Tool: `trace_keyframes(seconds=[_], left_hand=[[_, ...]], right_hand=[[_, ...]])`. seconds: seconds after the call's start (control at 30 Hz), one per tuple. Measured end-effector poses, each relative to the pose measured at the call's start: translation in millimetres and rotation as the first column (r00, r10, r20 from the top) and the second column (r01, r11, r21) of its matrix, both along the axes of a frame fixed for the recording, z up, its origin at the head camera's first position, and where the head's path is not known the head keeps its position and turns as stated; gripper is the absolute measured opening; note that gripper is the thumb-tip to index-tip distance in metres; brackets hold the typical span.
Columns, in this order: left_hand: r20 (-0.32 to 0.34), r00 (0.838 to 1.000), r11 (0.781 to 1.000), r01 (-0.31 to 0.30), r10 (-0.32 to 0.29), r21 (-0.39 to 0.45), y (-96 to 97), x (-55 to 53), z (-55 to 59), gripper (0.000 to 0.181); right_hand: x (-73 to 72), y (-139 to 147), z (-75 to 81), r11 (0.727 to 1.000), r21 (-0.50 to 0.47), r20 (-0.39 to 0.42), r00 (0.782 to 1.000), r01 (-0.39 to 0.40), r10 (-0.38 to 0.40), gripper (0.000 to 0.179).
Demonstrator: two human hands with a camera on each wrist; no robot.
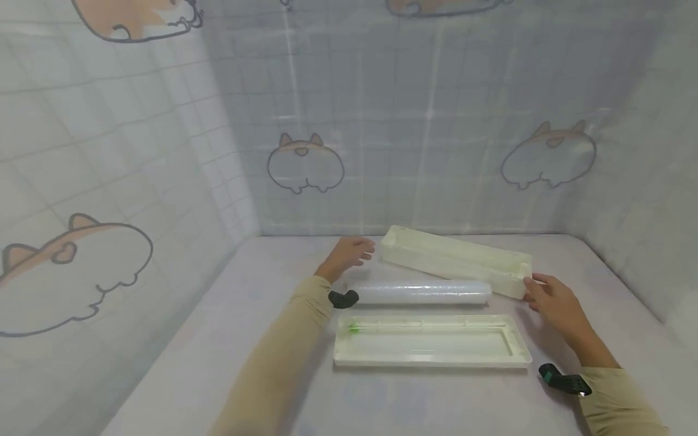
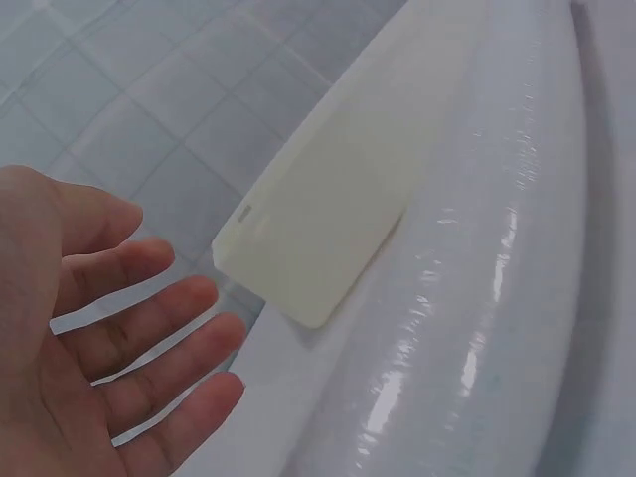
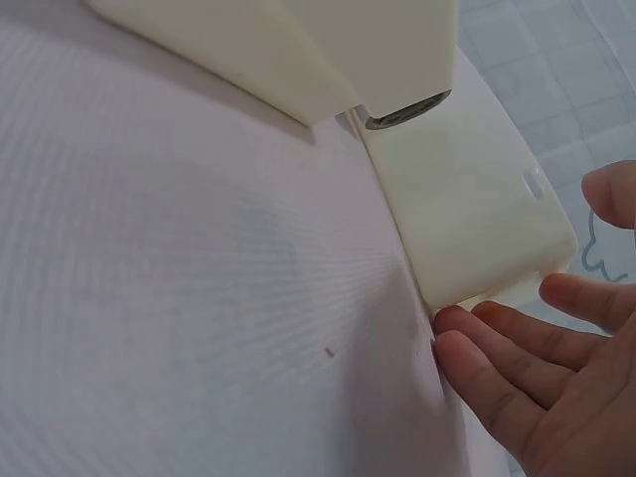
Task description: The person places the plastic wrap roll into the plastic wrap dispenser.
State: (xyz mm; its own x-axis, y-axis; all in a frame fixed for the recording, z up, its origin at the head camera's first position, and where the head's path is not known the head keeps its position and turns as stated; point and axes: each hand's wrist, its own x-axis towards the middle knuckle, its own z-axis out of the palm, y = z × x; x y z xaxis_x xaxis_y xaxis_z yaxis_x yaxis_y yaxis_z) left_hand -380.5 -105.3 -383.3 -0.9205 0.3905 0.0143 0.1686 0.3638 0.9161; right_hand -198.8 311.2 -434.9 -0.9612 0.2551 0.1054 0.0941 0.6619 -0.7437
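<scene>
A long cream plastic box (image 1: 431, 264), open at the top, lies slanted at the back of the table. My right hand (image 1: 557, 304) is at its right end; in the right wrist view the fingertips touch the low edge of the box end (image 3: 477, 214), with the thumb apart from it. Just off the left end stands my left hand (image 1: 347, 257), fingers spread and slightly bent, holding nothing. In front of the box lies a roll of clear plastic film (image 1: 420, 292). Nearest me is a shallow cream lid (image 1: 431, 346), inner side up, with a green mark at its left.
The pale table (image 1: 360, 399) meets cloth-like walls (image 1: 371, 169) with a grid and cartoon dogs at the back and sides. Each wrist wears a black strap (image 1: 564, 381). The film roll lies close between box and lid.
</scene>
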Motion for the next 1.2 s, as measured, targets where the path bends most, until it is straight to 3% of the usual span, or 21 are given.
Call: trace_keyframes(seconds=[0.2,0.4,0.53,0.7,0.93,1.2], left_hand=[[0.045,0.999,0.999,-0.01,0.009,0.033,8.2,-11.7,2.1,0.041],[0.011,1.0,0.997,-0.019,0.018,0.074,12.4,-20.9,-3.9,0.043],[0.01,0.998,0.996,-0.055,0.055,0.066,15.6,-22.7,-10.5,0.04],[0.018,0.996,0.992,-0.09,0.089,0.089,21.3,-22.8,-9.7,0.037],[0.06,0.996,0.986,-0.075,0.067,0.147,21.0,-23.3,-11.6,0.039],[0.134,0.991,0.995,-0.023,0.01,0.096,16.9,-27.4,-22.1,0.045]], right_hand=[[0.7,4.5,2.3,0.999,-0.025,0.025,0.999,-0.024,0.024,0.079],[-0.3,10.7,3.5,0.993,-0.088,0.034,0.996,-0.077,0.08,0.08],[-1.6,12.8,-1.5,0.991,-0.106,0.045,0.995,-0.079,0.084,0.081],[-5.5,13.4,-1.1,0.993,-0.103,0.041,0.997,-0.063,0.068,0.084],[1.6,8.6,2.6,0.985,-0.165,0.04,0.998,-0.041,0.048,0.082],[16.3,-1.8,1.3,0.972,-0.236,0.036,0.999,-0.018,0.027,0.079]])
